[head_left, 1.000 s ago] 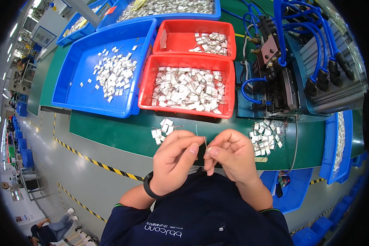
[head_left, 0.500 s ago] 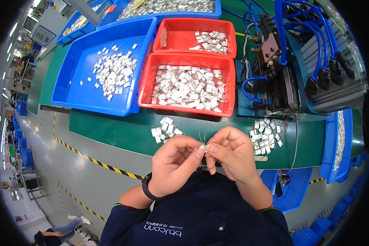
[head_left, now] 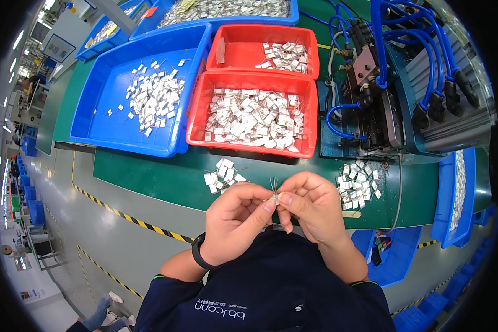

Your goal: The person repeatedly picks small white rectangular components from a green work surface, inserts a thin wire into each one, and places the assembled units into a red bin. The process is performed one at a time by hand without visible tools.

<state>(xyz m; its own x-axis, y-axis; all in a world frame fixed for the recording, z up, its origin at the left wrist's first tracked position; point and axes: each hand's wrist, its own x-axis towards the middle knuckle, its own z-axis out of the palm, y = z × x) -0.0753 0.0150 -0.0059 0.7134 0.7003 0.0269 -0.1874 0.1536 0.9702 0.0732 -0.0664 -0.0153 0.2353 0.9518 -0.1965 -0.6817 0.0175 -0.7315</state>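
Between my fingertips is a small white block-shaped electronic part with thin wire leads (head_left: 274, 185) pointing up and away from me. My left hand (head_left: 235, 221) pinches it with thumb and forefinger, a dark band on that wrist. From the other side my right hand (head_left: 318, 210) grips it with thumb and forefinger too. Most of the part's body is hidden behind the fingers. Just beyond my left hand lies a small pile of white leaded parts (head_left: 223, 176) on the green table (head_left: 149, 174). Another loose pile (head_left: 359, 182) lies to the right of my right hand.
Two red bins (head_left: 196, 119) and a large blue bin (head_left: 102, 119) hold more white parts across the table. A machine with blue air hoses (head_left: 379, 77) stands at the far right. Blue trays (head_left: 445, 205) hang by the right edge. Striped floor tape (head_left: 133, 218) runs at left.
My hands stay almost in place, still pinching the part. Its leads have shifted slightly and look more fanned out. At the lower left, a person in the background has moved toward the picture's bottom edge.
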